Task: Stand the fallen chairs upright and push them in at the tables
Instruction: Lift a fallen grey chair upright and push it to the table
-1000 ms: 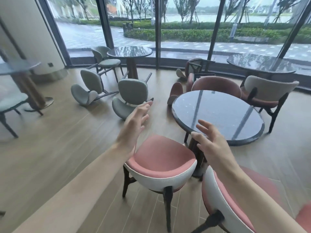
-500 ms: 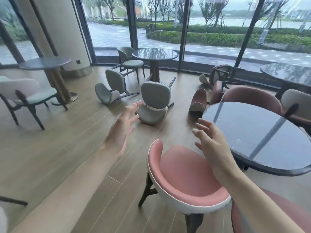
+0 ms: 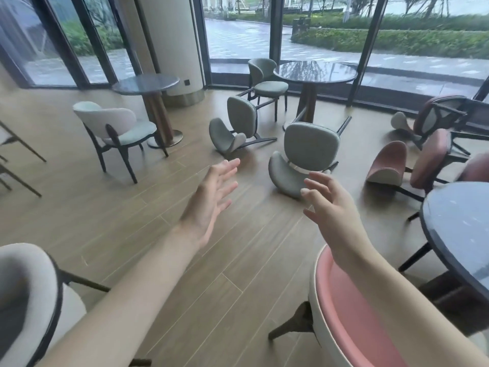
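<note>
Two grey-green chairs lie tipped over on the wood floor: the nearer fallen grey chair (image 3: 304,157) just beyond my hands, and a second fallen grey chair (image 3: 238,128) to its left, both in front of a round dark table (image 3: 315,72). Two dark red chairs are also down at the right, one fallen red chair (image 3: 412,162) near the close table and another fallen red chair (image 3: 428,117) by the window. My left hand (image 3: 211,200) and my right hand (image 3: 330,213) are held out in the air, fingers spread, holding nothing, short of the nearer grey chair.
An upright pink chair (image 3: 344,313) stands at bottom right beside a dark round table (image 3: 455,229). Upright chairs: a white one (image 3: 116,128) by a small table (image 3: 148,84) at left, a grey one (image 3: 264,80) at the window table, another white chair (image 3: 29,295) bottom left. Glass walls behind.
My view has swung left and moved toward the fallen grey chairs, which now sit larger and more central. Both hands stay open and raised, now closer to the nearer grey chair.
</note>
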`<state>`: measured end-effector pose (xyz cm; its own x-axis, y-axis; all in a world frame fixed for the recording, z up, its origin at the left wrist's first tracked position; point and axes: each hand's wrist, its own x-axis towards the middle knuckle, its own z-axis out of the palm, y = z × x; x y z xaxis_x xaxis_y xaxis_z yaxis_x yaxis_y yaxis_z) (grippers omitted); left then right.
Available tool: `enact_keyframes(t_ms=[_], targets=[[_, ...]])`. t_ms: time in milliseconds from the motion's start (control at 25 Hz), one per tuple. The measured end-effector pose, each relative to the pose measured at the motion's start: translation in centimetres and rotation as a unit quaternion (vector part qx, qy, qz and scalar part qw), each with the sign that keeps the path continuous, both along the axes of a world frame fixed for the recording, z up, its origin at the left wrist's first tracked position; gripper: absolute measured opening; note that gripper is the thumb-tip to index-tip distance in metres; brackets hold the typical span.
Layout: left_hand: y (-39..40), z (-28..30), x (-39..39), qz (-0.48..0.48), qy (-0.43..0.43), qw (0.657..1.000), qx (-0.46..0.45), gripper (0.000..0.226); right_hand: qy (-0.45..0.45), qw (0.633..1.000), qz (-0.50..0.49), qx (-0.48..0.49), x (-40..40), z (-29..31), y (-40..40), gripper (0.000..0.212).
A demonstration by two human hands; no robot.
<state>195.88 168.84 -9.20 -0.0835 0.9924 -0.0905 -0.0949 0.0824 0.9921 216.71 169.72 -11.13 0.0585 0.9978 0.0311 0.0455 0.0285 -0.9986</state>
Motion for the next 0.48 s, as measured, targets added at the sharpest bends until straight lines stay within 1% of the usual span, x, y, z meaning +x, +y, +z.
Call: enact_keyframes(t_ms=[240,360,480], targets=[[8.1,-2.7,-1.8,0.005,-0.007,1.0,-0.029,0.055,0.006,1.0,-0.001,-0.018,-2.2,-2.5,8.9,0.037],[14.1,-3.6,-1.6,0.005,-0.016,0.999,-0.03,0.05,0.022,0.999,-0.026,-0.04,-1.4,-3.9,14.2,0.036],[21.3,-3.8,-1.0,-0.003,-0.017,0.999,-0.032,0.05,0.023,0.996,-0.059,-0.059,0.4,-4.4,20.9,0.034]])
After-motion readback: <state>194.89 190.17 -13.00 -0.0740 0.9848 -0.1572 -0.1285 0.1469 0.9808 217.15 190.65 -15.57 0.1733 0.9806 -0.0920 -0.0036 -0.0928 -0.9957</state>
